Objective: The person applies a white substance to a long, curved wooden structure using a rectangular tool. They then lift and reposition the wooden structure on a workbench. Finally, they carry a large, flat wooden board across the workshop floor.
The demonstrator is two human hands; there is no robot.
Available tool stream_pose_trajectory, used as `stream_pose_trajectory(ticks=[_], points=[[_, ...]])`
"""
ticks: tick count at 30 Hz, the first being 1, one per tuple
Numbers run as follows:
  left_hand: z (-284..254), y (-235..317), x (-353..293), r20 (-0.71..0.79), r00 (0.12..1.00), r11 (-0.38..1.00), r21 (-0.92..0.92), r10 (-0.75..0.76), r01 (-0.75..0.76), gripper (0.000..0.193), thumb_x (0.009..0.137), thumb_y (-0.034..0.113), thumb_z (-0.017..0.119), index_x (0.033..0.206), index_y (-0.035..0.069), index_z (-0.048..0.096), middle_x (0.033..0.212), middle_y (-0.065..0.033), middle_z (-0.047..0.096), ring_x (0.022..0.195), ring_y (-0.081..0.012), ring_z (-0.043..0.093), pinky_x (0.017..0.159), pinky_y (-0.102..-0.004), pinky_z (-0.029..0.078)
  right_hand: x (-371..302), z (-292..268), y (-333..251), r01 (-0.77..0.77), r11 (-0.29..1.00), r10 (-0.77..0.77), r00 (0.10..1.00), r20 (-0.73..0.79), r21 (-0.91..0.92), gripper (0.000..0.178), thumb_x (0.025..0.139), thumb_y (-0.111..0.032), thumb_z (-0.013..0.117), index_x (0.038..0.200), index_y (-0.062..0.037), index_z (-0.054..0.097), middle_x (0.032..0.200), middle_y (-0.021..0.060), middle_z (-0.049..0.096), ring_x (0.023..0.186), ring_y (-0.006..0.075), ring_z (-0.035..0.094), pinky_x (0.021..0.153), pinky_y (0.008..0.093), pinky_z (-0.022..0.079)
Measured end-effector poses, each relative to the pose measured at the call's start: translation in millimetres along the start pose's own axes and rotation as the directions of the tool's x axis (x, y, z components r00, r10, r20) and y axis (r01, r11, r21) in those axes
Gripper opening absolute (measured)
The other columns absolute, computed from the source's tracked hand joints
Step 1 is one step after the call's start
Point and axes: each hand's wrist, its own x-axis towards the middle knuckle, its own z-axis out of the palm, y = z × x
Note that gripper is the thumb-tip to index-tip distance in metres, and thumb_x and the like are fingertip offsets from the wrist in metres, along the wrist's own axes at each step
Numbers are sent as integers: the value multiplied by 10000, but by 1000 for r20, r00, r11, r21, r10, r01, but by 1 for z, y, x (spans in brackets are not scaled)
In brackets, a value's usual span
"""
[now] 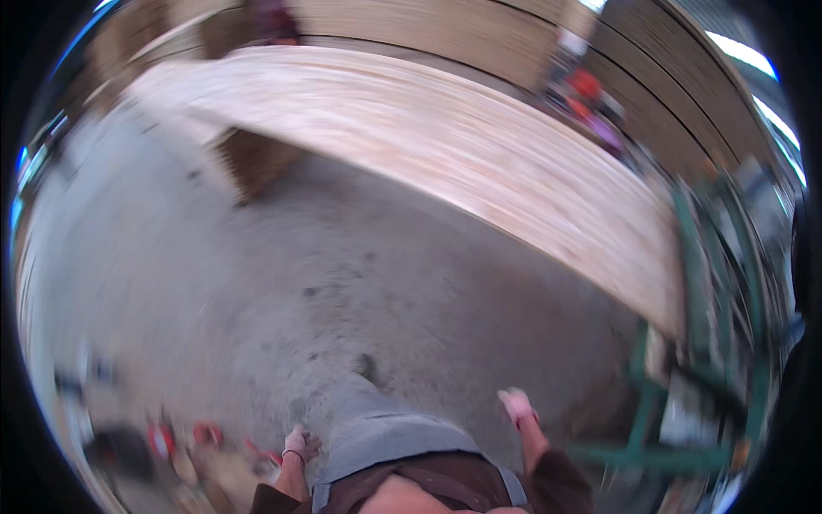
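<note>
Both of my hands hang low beside my body, away from any work surface. My left hand [301, 443] is beside the grey apron [402, 434], with its fingers loosely apart and nothing in them. On the other side, my right hand [515, 404] is held out over the concrete floor [282, 283], its blurred fingers loosely extended and holding nothing. A long, pale wooden panel [445, 146] stretches across the scene ahead of me, out of reach of both hands. Motion blur smears its surface.
A wooden block [257, 163] supports the panel's left part. At right stands a green metal frame [649, 411] by the panel's end. Red rolls [206, 433] and other blurred items lie at lower left. Wooden stacks [428, 32] and orange-red objects [584, 90] are behind the panel.
</note>
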Motion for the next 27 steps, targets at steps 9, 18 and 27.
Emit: stream_pose_trajectory(ticks=[9,18,27], points=[[389,392,-4,667,723,895,197,177,-400,963,983,657,511,1607,4,174,1511,-205,458,1229,-324,582,999,-462,491,55,-47,-57,-122,745,414,856,-311,656,449,1000,-443,599,1155,-23,627,940,156,730,674,263,680,528,427,511],[683,413,3,809,585,943,238,-59,-234,817,981,606,566,1514,26,350,1453,-189,509,1263,-353,560,1064,-538,449,197,-283,-141,406,314,539,668,-513,858,609,1013,-564,515,1314,-37,466,1129,193,652,656,279,600,524,462,501],[634,559,57,518,809,960,-161,279,-229,606,934,439,712,1379,67,537,1409,-156,555,1285,-342,550,1111,-536,451,252,-332,-188,670,165,482,586,-651,724,537,997,-475,544,1306,-37,569,1217,173,668,1049,322,692,879,525,589]])
